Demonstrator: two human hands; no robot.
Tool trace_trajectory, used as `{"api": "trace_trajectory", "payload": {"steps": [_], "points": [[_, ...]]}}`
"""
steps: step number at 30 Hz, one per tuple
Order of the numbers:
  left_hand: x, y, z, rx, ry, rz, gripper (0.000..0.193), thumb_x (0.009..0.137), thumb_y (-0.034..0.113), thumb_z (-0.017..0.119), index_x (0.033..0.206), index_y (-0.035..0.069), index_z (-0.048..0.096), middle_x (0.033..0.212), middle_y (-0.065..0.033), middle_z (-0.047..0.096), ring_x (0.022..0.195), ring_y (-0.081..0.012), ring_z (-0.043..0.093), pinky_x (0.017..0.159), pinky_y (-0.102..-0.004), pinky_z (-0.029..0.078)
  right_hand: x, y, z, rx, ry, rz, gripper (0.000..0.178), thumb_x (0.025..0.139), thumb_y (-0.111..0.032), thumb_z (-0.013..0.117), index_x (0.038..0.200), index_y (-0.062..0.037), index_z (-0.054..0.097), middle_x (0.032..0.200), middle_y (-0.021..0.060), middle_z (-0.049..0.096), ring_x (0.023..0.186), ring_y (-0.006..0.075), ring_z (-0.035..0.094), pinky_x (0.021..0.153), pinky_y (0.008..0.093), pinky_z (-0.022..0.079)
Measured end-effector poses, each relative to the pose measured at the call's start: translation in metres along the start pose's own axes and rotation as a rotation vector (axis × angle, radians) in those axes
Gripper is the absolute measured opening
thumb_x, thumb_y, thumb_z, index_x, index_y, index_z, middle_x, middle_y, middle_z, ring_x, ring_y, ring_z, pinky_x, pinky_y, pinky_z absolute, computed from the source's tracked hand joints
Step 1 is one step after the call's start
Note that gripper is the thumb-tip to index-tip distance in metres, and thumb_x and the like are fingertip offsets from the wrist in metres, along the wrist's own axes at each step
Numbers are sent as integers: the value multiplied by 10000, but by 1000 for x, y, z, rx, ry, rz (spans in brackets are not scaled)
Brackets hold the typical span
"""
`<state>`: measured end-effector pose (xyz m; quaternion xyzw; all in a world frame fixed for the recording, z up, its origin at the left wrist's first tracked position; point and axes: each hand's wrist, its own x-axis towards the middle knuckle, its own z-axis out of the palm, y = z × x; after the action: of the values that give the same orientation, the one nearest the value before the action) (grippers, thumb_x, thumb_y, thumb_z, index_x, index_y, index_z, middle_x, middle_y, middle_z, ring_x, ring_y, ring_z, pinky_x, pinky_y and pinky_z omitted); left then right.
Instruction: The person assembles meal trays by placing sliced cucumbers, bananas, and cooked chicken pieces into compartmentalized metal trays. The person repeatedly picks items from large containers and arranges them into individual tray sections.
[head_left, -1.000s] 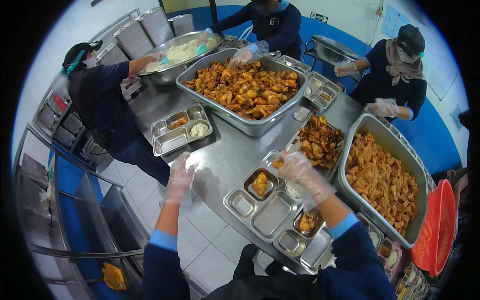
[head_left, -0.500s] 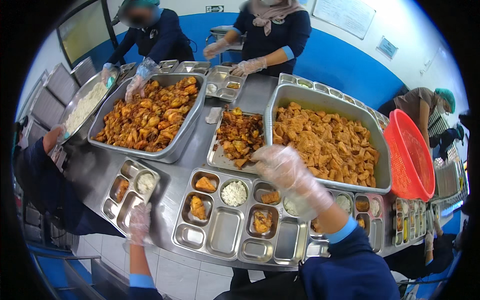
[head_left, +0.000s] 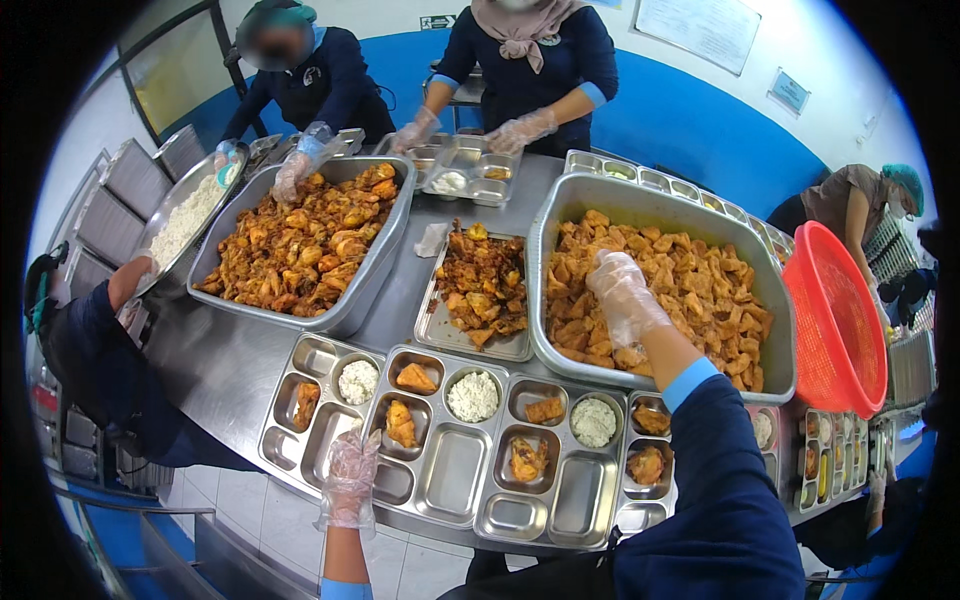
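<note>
The right hand (head_left: 630,300) is hanging low over pieces (head_left: 690,295) in the tub (head_left: 645,208), its curled fingers' hold unclear, and should be gripping gently, while the left hand (head_left: 350,482), loosely open, apparently empty, is lying at the tray's (head_left: 325,425) edge

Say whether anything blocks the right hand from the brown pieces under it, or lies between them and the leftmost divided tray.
Nothing visible blocks the right hand from the brown pieces. Toward the leftmost divided tray, the tub's left wall and the shallow tray of browned bits lie between.
</note>
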<state>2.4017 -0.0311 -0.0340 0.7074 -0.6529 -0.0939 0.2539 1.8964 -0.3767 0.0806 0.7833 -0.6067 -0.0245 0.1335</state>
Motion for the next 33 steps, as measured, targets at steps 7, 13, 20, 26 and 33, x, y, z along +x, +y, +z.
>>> {"api": "trace_trajectory", "payload": {"steps": [7,13,20,26,33], "points": [[-4,23,-8,-105,-101,-258,422,1006,402,609,1081,-7,681,959,-266,664,915,-448,647,787,-555,512,3,21,-9,-313,80,-280,92,825,-77,700,738,-104,713,803,109,696,795,253,707,629,371,545],[-18,17,-8,-169,43,46,285,1018,323,585,1125,85,701,1054,-191,677,990,-373,649,861,-481,535,3,0,-37,-173,18,-54,142,755,-105,759,895,-119,779,911,95,733,937,237,713,800,322,583],[-16,22,-13,6,1,-75,288,989,339,590,1100,91,686,1073,-186,680,1013,-389,656,875,-511,535,-5,-38,-121,702,336,469,115,878,-149,702,960,-101,766,809,13,708,724,144,621,652,340,490],[-14,36,-32,-128,-23,-210,418,992,369,592,1213,18,638,1175,-231,644,1046,-415,649,905,-504,532,-65,-230,-137,1642,94,-210,164,931,-175,666,1031,-75,749,910,43,702,822,153,628,770,322,519],[-12,32,-38,-195,-42,-196,402,989,396,579,1099,20,672,1004,-254,666,949,-425,656,832,-539,524,-20,-464,-77,891,375,-745,179,771,-119,687,946,-84,703,923,106,687,878,331,667,765,428,541]]}}
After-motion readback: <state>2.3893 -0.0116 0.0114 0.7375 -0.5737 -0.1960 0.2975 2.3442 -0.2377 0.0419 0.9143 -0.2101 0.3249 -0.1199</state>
